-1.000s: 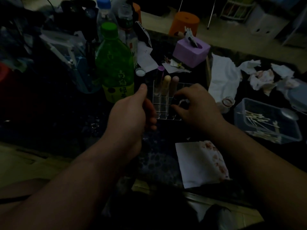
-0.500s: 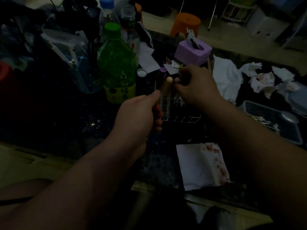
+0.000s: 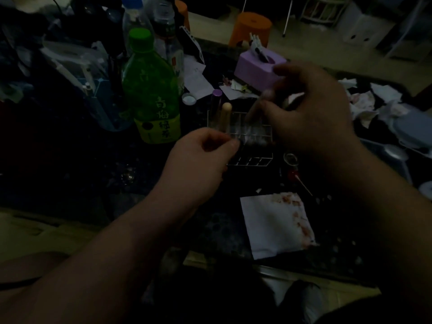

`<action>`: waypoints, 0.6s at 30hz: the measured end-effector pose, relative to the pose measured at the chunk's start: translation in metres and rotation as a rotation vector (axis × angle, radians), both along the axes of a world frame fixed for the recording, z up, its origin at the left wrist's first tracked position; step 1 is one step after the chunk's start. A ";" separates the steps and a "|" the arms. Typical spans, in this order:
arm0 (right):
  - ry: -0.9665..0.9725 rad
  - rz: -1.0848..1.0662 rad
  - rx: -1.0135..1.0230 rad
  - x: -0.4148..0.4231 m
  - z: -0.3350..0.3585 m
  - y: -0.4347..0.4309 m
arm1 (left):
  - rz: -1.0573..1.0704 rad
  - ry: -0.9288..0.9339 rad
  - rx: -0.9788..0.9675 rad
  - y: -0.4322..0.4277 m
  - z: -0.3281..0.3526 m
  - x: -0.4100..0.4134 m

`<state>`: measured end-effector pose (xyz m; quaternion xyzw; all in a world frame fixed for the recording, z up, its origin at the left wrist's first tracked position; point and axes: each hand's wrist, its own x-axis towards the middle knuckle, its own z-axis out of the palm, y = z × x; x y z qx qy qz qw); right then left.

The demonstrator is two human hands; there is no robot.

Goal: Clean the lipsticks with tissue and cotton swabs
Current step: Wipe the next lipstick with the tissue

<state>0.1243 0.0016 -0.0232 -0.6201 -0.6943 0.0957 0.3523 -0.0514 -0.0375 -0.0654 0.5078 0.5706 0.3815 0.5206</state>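
Since half a second ago the right hand (image 3: 313, 113) has come up and back from the clear organiser (image 3: 251, 133), and the slot where the pink lipstick (image 3: 294, 99) stood is now vacant; two remain upright in the far left compartments, the purple-capped lipstick (image 3: 217, 99) and, just in front of it, the beige lipstick (image 3: 226, 116). The right hand hangs above the organiser's right side, motion-blurred, back of the hand toward the camera, its fingers (image 3: 258, 111) curled down and closed around a pale smear that reads as the pink lipstick, though the blur hides the exact grip. The left hand (image 3: 201, 157) sits lower, at the organiser's near left corner, forearm running in from the bottom left; its fingers (image 3: 231, 143) are curled, thumb and forefinger pinching the organiser's wall. On the dark mottled desk (image 3: 210, 228) a flat tissue (image 3: 271, 228) smeared red along its right edge lies in front of the organiser, and a cotton swab (image 3: 302, 183) with a red tip lies between the two. A green bottle (image 3: 152, 94) stands to the left of the organiser, a purple tissue box (image 3: 253, 69) behind it, and crumpled tissues (image 3: 367, 101) are scattered to the far right. An orange stool (image 3: 253, 25) stands on the pale floor (image 3: 315, 45) beyond the desk. The room is dim.
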 end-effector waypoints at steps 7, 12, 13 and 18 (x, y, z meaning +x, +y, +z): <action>0.208 0.082 -0.330 0.011 0.000 -0.089 | -0.419 -0.096 0.087 -0.019 -0.005 0.019; 0.629 -0.005 -0.418 0.027 -0.013 -0.099 | -0.360 -0.219 0.028 -0.026 -0.007 0.031; 0.673 -0.007 -0.474 0.031 -0.015 -0.100 | -0.338 -0.272 -0.023 -0.025 -0.008 0.031; 0.486 0.101 -0.742 0.041 -0.025 -0.099 | -0.250 -0.367 -0.203 -0.020 -0.018 0.036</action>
